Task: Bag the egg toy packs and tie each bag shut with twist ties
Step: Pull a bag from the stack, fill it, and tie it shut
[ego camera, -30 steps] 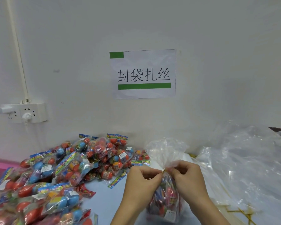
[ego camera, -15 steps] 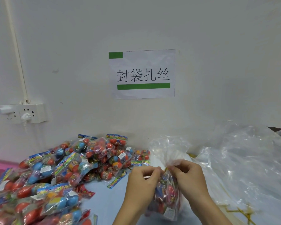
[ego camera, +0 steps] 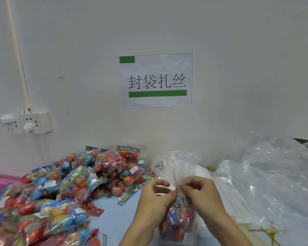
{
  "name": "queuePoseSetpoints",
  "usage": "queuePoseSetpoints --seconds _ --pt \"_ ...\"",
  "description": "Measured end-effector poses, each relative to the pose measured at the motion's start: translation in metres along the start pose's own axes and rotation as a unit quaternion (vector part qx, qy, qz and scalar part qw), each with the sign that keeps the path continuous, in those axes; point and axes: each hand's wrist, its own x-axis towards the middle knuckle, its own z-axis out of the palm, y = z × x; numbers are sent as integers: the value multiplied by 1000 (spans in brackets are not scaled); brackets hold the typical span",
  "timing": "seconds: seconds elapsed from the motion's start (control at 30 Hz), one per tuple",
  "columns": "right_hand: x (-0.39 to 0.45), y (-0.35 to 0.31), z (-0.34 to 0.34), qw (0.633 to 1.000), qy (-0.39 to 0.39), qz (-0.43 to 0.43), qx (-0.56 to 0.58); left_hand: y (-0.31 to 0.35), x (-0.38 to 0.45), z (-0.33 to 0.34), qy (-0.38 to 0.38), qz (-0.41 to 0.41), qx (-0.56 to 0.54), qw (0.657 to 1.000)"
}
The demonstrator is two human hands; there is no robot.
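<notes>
A clear bag (ego camera: 178,217) stuffed with colourful egg toys stands upright on the table, neck gathered with a yellow twist tie (ego camera: 177,188), loose egg packs (ego camera: 75,185) heaped left.

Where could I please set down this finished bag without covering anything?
The bare blue table between the egg pack pile and the left hand is free. Left is crowded with packs; right lies under loose plastic bags.

a white paper sign (ego camera: 156,80) on the wall reads 封袋扎丝. print on the toy packs (ego camera: 82,181) is too blurred to read.
</notes>
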Motion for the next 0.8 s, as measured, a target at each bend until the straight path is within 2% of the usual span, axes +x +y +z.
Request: queuePoseSetpoints --seconds 0.13,0.2,0.37,0.5,0.57,0.63,0.73,0.8 --pt "1 0 2 1000 12 -5 17 0 1 -2 -3 -23 -7 1000" --pt "1 0 1 999 39 -16 25 3 0 -1 -4 -44 -17 999" --pt "6 -2 -8 992 111 -24 48 8 -3 -4 -6 -123 39 992" --pt "7 -4 -12 987 111 -18 119 9 -8 -2 -80 -207 -69 973" --pt "6 -6 -9 984 93 -20 149 10 -10 0 -149 -199 -143 958" --pt "5 -8 -7 983 77 -34 166 10 -9 1 -190 -199 -162 948" --pt "5 -10 -6 980 72 -56 179 7 -6 1 -186 -194 -164 949" --pt "6 -10 -7 979 97 -60 167 7 -5 3 -176 -181 -203 946"
